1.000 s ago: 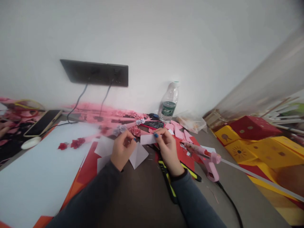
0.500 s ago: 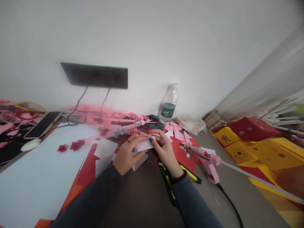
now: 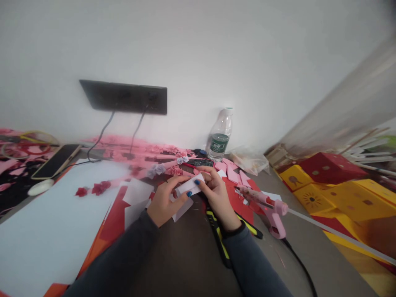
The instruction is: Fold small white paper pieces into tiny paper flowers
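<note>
Watching remotely. A second ago the right hand (image 3: 216, 196) had the folded white paper (image 3: 187, 187) alone; now the left hand (image 3: 167, 198) has joined. I judge this gives a steadier, two-handed hold for working the fold.

Fingers: both hands pinch the paper, thumbs on the near side; the far fingertips are partly hidden.

Position: above the table (image 3: 182, 255), nearer its far edge by the wall, over a loose white sheet (image 3: 182, 209).

Long axis: formerly near level, now slanted, right end pointing toward the far edge, left end nearer me.
</note>
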Available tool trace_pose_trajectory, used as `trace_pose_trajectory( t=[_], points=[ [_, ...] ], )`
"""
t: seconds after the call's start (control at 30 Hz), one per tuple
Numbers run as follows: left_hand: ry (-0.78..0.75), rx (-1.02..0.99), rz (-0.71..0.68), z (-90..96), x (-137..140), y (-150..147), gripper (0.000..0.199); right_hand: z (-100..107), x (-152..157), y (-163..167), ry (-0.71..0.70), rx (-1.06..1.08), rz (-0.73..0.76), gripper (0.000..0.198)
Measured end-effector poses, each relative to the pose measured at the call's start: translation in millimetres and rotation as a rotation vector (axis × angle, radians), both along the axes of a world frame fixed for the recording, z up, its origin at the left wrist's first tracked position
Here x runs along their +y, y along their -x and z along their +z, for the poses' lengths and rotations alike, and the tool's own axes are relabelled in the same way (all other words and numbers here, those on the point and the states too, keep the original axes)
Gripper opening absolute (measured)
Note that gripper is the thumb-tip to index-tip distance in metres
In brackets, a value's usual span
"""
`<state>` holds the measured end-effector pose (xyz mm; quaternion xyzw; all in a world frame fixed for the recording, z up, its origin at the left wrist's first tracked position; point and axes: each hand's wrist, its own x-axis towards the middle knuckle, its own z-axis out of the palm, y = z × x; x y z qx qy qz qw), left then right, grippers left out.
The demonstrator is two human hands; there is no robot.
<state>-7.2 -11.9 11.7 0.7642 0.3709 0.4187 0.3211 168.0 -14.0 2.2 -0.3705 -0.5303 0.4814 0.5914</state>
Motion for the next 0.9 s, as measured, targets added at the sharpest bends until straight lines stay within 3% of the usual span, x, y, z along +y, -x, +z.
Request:
trace_pose_trajectory(
  t=[0.17,0.3,0.47,0.77,0.9],
  points=[
    [0.121,-0.028,0.029,-1.5,3.0,1.5,0.028,0.5,0.3,-1.2,0.019,-0.005,-0.01,0.035],
    [0.225,-0.141,0.155,-1.6,6.0,2.8,0.028,0.1,0.4,-0.6,0.0,-0.023,-0.019,0.034],
    [0.246,-0.257,0.227,2.5,8.4,3.2,0.031,-1.4,1.0,1.2,-0.014,-0.081,-0.018,0.03],
    [0.31,-0.271,0.131,-3.8,8.1,-0.1,0.022,-3.4,3.0,1.7,0.036,-0.071,-0.126,0.022],
    [0.259,-0.331,0.058,-5.4,7.6,0.9,0.026,-2.1,1.5,-0.8,0.076,-0.038,-0.157,0.019]
  ],
)
